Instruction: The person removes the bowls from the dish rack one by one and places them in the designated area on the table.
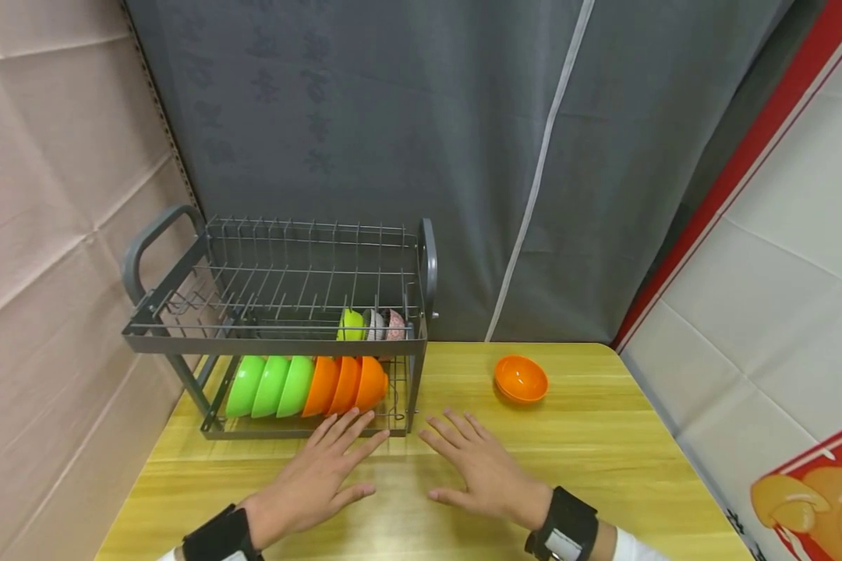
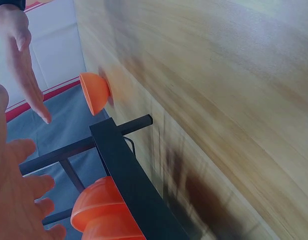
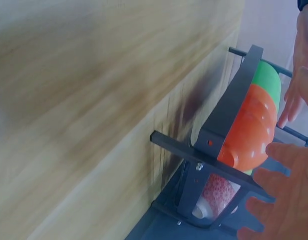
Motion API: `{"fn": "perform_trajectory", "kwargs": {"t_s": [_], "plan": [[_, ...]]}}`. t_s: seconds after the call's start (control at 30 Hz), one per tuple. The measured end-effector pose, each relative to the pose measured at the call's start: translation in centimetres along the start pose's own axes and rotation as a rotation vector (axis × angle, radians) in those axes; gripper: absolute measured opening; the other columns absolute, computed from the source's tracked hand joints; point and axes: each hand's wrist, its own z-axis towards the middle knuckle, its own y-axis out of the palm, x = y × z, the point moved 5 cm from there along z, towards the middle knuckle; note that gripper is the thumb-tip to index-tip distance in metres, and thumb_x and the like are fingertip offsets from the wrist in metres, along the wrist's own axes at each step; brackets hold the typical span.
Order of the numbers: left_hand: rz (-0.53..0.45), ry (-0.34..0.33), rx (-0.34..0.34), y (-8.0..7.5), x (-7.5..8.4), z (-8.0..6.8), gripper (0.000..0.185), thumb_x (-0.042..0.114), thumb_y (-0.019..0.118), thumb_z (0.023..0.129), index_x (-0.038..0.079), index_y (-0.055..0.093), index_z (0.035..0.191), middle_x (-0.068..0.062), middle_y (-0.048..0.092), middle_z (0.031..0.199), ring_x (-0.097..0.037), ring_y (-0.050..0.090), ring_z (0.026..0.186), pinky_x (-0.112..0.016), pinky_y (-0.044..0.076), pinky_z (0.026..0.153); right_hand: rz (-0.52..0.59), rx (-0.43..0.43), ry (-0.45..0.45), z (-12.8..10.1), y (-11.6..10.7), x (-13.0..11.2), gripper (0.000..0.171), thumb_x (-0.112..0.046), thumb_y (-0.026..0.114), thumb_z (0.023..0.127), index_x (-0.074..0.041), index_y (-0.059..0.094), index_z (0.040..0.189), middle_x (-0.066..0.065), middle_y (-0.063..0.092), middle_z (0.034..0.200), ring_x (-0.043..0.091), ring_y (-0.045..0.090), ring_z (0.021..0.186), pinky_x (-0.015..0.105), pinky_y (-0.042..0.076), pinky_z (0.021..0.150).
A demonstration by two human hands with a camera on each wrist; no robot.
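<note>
Currently both hands (image 1: pixel 316 477) (image 1: pixel 486 472) hover apart, outspread, near the rack (image 1: pixel 274 346) of bowls (image 1: pixel 298 387) at the bench's (image 1: pixel 603 460) back-left corner.

In the head view, the dish rack (image 1: pixel 274 345) covers with its upper front bar (image 1: pixel 217 345) a part of the pink patterned bowl (image 1: pixel 396 324) and of the lime-green bowl (image 1: pixel 352 321). The left hand (image 1: pixel 319 477) hides with its fingertips a piece of the lower front bar (image 1: pixel 260 433). The marks (image 1: pixel 316 87) on the grey curtain (image 1: pixel 421 156) are too faint for reading. In the left wrist view, the bottom edge cuts the orange bowls (image 2: pixel 101 200); in the right wrist view, the right edge cuts the right hand (image 3: pixel 288 187).
</note>
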Motion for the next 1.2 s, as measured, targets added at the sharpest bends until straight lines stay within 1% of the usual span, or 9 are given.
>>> {"fn": "perform_trajectory", "kwargs": {"t_s": [0.13,0.27,0.47,0.53,0.67,0.8,0.9,1.03,1.2], "plan": [[-0.013,-0.028,-0.002,0.0,-0.3,-0.3,0.071,0.068,0.037,0.099,0.032,0.029,0.16,-0.01,0.027,0.168,-0.035,0.031,0.153,-0.057,0.026,0.124,0.004,0.0,-0.017,-0.1,0.1,-0.6,0.081,-0.072,0.045,0.095,-0.026,0.03,0.16,0.003,0.031,0.167,0.034,0.034,0.152,0.058,0.031,0.122],[-0.03,-0.046,0.002,0.0,-0.6,-0.5,0.071,0.067,0.04,0.099,0.032,0.03,0.16,-0.01,0.027,0.168,-0.034,0.031,0.153,-0.056,0.023,0.124,-0.006,-0.018,-0.042,-0.1,0.2,-1.3,0.082,-0.074,0.041,0.095,-0.026,0.03,0.161,0.005,0.032,0.166,0.034,0.033,0.153,0.057,0.033,0.121],[-0.038,-0.049,0.016,-0.1,-0.9,-0.6,0.07,0.065,0.041,0.1,0.029,0.032,0.16,-0.011,0.028,0.167,-0.036,0.031,0.153,-0.057,0.028,0.124,-0.013,-0.022,-0.07,0.0,0.6,-2.2,0.083,-0.07,0.051,0.093,-0.023,0.034,0.159,0.005,0.034,0.166,0.033,0.034,0.152,0.058,0.036,0.12],[-0.043,-0.051,0.018,-0.2,-1.0,-0.7,0.071,0.065,0.041,0.1,0.028,0.032,0.16,-0.012,0.028,0.167,-0.036,0.03,0.153,-0.058,0.028,0.123,-0.018,-0.029,-0.076,0.1,0.8,-2.5,0.082,-0.072,0.048,0.094,-0.025,0.033,0.159,0.004,0.033,0.166,0.033,0.033,0.153,0.057,0.035,0.12],[-0.034,-0.049,0.032,-0.4,-1.1,-0.7,0.072,0.065,0.042,0.1,0.028,0.031,0.16,-0.011,0.028,0.167,-0.035,0.03,0.154,-0.058,0.03,0.123,-0.03,-0.045,-0.092,0.2,1.0,-3.1,0.081,-0.076,0.037,0.095,-0.026,0.033,0.159,0.004,0.031,0.167,0.032,0.033,0.153,0.056,0.036,0.12],[-0.047,-0.04,0.083,-0.7,-1.3,-0.3,0.073,0.059,0.051,0.1,0.023,0.031,0.16,-0.011,0.032,0.166,-0.034,0.034,0.152,-0.057,0.034,0.121,-0.04,-0.045,-0.1,0.3,1.0,-3.4,0.08,-0.076,0.035,0.096,-0.026,0.034,0.159,0.004,0.032,0.167,0.033,0.035,0.152,0.056,0.037,0.12],[-0.079,-0.047,0.124,-0.9,-1.5,0.2,0.073,0.053,0.056,0.099,0.019,0.033,0.16,-0.013,0.035,0.164,-0.034,0.038,0.15,-0.056,0.037,0.12,-0.047,-0.046,-0.107,0.3,0.9,-3.6,0.08,-0.075,0.035,0.096,-0.026,0.033,0.159,0.005,0.032,0.166,0.033,0.036,0.151,0.054,0.037,0.12],[-0.156,-0.095,0.16,-0.9,-1.9,0.9,0.071,0.047,0.06,0.1,0.013,0.036,0.158,-0.016,0.038,0.162,-0.035,0.042,0.147,-0.056,0.039,0.118,-0.041,-0.049,-0.119,0.5,0.8,-3.7,0.08,-0.075,0.034,0.097,-0.025,0.033,0.159,0.006,0.032,0.167,0.033,0.037,0.151,0.053,0.037,0.12],[-0.27,-0.201,0.199,-0.9,-2.3,1.7,0.068,0.045,0.058,0.101,0.008,0.04,0.155,-0.017,0.037,0.162,-0.038,0.045,0.144,-0.056,0.043,0.114,-0.042,-0.032,-0.122,0.5,0.8,-3.8,0.08,-0.074,0.038,0.096,-0.025,0.034,0.159,0.005,0.033,0.166,0.034,0.037,0.15,0.053,0.038,0.12]]}}
